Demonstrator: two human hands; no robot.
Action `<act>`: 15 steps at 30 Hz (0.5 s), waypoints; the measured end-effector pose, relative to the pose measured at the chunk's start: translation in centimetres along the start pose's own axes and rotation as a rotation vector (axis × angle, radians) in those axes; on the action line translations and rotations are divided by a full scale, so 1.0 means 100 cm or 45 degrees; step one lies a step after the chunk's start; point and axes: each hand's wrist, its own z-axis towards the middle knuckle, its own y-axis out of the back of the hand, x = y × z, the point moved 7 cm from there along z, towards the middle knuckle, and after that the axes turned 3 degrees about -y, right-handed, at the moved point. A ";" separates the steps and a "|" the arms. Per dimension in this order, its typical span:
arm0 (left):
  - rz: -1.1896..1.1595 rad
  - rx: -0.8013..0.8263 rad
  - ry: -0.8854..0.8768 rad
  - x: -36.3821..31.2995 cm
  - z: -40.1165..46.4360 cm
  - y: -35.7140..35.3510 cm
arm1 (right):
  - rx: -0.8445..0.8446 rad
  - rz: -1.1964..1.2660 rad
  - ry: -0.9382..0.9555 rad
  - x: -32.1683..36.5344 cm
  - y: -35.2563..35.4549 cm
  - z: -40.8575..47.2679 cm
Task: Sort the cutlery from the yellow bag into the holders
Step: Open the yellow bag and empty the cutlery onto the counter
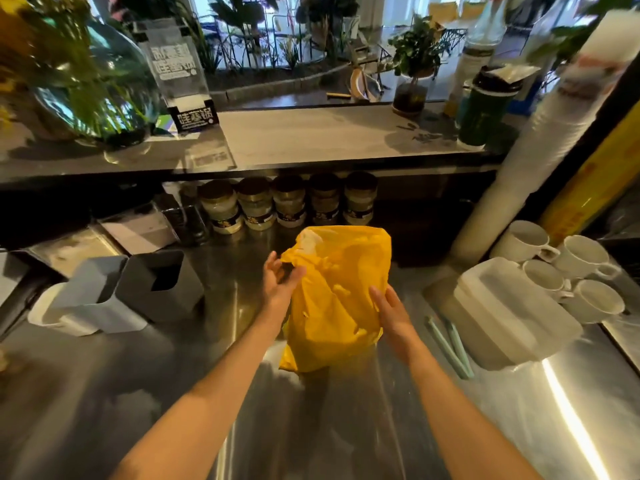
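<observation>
The crumpled yellow plastic bag (337,296) stands upright in the middle of the brushed steel counter (173,393), its contents hidden. The left hand (278,284) is at the bag's upper left edge, fingers partly curled against the plastic near a dark gap that may be the mouth; whether it truly pinches the film I cannot tell. The right hand (391,315) lies against the bag's right side with fingers fairly straight, steadying rather than grasping. This looks like the opening step: no cutlery is out yet. Well to the left stand the two holders, a dark grey square one (161,287) and a pale grey one (91,296) touching it, both with open tops. Next, the mouth probably needs spreading so a hand can reach in. White cups (568,271) and a white lidded tub (512,310) sit on the right.
</observation>
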 end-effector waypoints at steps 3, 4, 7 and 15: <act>0.213 0.358 0.177 0.053 -0.020 -0.017 | -0.017 0.126 0.045 -0.022 -0.006 0.001; 0.285 0.392 0.191 0.067 -0.025 -0.022 | -0.062 0.139 0.092 -0.025 -0.003 0.002; 0.493 0.210 0.057 0.083 -0.022 -0.018 | -0.170 0.056 0.141 -0.022 -0.003 0.005; 0.605 -0.336 0.022 0.071 0.013 0.045 | -0.406 -0.248 0.022 -0.013 -0.024 0.031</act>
